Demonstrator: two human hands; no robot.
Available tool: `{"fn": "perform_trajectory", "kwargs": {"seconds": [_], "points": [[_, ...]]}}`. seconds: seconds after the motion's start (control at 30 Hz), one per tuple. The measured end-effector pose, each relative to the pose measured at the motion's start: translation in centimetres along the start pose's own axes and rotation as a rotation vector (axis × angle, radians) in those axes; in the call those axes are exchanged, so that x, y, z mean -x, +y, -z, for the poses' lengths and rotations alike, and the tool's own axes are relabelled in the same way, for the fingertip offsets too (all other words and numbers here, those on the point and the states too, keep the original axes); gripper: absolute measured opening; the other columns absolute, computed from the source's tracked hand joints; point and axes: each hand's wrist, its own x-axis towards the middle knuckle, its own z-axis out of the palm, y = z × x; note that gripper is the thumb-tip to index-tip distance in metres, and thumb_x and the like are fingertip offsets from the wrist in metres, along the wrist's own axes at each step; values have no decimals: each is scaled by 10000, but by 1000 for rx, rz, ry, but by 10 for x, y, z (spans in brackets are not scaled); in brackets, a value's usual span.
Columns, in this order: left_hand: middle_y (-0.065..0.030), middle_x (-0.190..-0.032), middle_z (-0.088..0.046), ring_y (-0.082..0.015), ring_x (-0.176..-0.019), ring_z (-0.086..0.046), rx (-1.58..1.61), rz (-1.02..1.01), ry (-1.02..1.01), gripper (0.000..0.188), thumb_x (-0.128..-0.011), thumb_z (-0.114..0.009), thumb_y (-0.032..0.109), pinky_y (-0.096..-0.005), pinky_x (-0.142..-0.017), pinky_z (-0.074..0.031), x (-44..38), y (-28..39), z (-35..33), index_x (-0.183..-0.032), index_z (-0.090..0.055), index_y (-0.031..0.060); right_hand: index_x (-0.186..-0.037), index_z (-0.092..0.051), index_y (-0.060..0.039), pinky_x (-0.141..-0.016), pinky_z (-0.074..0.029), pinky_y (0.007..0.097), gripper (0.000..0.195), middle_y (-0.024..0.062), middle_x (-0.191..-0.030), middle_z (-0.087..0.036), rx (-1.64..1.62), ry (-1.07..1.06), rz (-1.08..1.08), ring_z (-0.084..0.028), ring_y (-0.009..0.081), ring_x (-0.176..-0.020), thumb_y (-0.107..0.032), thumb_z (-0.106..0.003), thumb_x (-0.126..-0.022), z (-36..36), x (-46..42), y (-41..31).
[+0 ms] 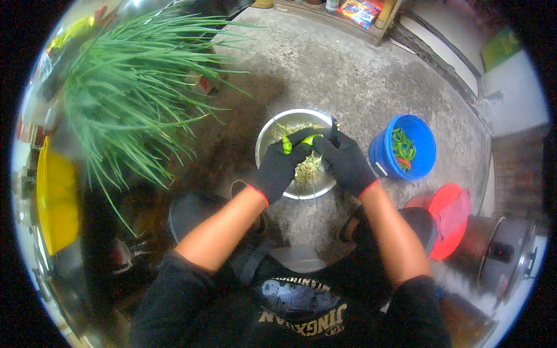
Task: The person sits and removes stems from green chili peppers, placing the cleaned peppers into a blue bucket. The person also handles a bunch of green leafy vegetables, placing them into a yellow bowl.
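Both my hands wear black gloves with red cuffs and meet above a metal bowl (264,145). My left hand (280,167) is closed around a green chili pepper (286,144), whose tip end and a thin stalk show above the fingers. A second green pepper (311,138) lies between the two hands, pinched by the fingertips of my right hand (346,160). A dark upright shape stands by the right fingers; I cannot tell whether it is a finger or a tool. Pale green stems and trimmings (308,170) lie in the bowl, partly hidden by the hands.
A blue bucket (377,150) with green and a few red peppers (403,145) stands to the right. Green onions (135,87) spread at upper left, above a yellow container (56,200). A red lid or basin (452,222) and a large pot (507,256) are at lower right. A wooden shelf (322,15) stands ahead.
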Motion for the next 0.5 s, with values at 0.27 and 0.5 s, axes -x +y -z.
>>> {"fn": "perform_trajectory", "kwargs": {"seconds": [0.27,0.5], "points": [[-89,-1254,-646,-169,-1111,-620,-14,210,-153,462,-978,-631,240,-331,-960,-520,2,13,1,-1374,-548,17,-1245,-645,-15,-656,-463,230,368,14,-905,-660,-25,-172,74,-551,60,-756,-267,-610,-979,19,-3,2],[-50,-1148,-663,-137,-1031,-620,57,283,-76,376,-975,-630,187,-294,-909,-514,2,3,3,-1305,-584,14,-1326,-564,-36,-678,-490,244,401,32,-951,-664,131,16,225,-583,80,-760,-303,-505,-1034,10,-6,16]]}}
